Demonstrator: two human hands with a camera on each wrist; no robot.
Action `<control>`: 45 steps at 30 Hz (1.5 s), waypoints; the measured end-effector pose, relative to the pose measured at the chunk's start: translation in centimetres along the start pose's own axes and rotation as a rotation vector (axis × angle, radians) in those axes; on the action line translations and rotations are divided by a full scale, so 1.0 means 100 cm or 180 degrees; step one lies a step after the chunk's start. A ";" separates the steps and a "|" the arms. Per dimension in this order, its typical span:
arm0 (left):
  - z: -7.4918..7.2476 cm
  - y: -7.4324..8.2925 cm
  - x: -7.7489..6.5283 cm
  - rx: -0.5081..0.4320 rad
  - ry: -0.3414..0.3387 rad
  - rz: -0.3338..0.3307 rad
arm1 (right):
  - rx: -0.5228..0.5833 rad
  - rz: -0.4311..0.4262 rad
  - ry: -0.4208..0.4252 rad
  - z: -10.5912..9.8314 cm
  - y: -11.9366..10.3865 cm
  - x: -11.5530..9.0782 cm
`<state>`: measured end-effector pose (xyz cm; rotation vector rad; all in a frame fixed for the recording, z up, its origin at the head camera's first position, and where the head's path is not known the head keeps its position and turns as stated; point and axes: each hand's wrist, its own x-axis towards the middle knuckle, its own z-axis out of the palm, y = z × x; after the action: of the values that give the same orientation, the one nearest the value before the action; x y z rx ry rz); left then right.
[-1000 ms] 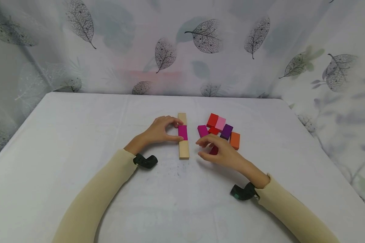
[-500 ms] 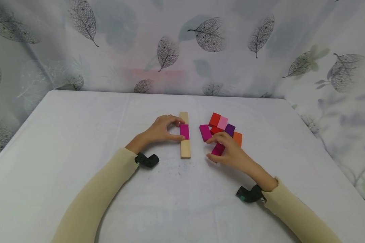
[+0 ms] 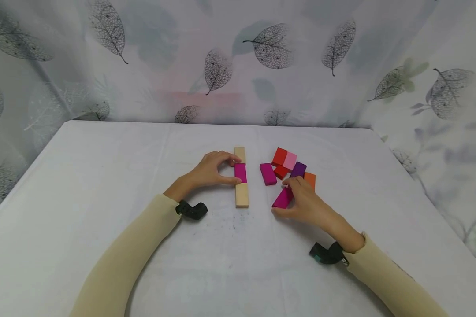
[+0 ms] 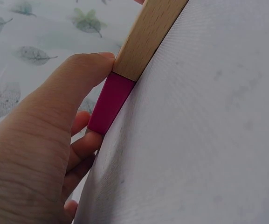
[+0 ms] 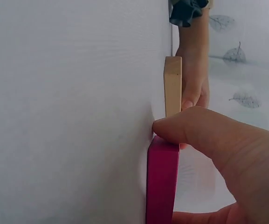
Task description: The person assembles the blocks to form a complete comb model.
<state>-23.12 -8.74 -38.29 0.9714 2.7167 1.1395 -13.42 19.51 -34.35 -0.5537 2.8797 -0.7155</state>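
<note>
A magenta block point(image 3: 240, 173) lies in a straight row between two plain wooden blocks, the near one point(image 3: 242, 196) and the far one point(image 3: 239, 154). My left hand point(image 3: 208, 170) pinches the magenta piece by its ends; in the left wrist view the thumb sits at its seam with the wooden block point(image 4: 146, 42). To the right, my right hand point(image 3: 307, 204) holds a second magenta block point(image 3: 282, 199), thumb at the near end and fingers at the far end. The right wrist view shows the thumb over the end of that block point(image 5: 162, 182).
Beyond the right hand is a loose cluster: a red block point(image 3: 279, 156), a pink block point(image 3: 290, 160), a smaller-looking red block point(image 3: 280, 172), a purple block point(image 3: 298, 169) and a partly covered orange block point(image 3: 310, 179). Another magenta block point(image 3: 268, 174) lies between row and cluster on the white tabletop point(image 3: 143, 154).
My right hand has moved a little right and its spread thumb and fingers have closed onto the ends of the magenta block. The left hand keeps its place at the row.
</note>
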 end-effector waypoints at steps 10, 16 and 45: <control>0.000 -0.002 0.000 -0.0002 -0.0014 -0.0010 | 0.0012 0.0026 -0.0014 -0.001 0.001 0.001; -0.001 -0.001 0.000 -0.0023 -0.0014 0.0015 | 0.0010 -0.0057 -0.0038 -0.002 0.001 0.000; 0.000 -0.003 0.001 -0.0010 -0.0038 -0.0037 | 0.0235 -0.0089 -0.0374 -0.014 0.001 -0.003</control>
<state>-23.37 -8.86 -38.45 0.9576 2.7069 1.1318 -13.46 20.34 -33.12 -0.6063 2.7310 -0.7631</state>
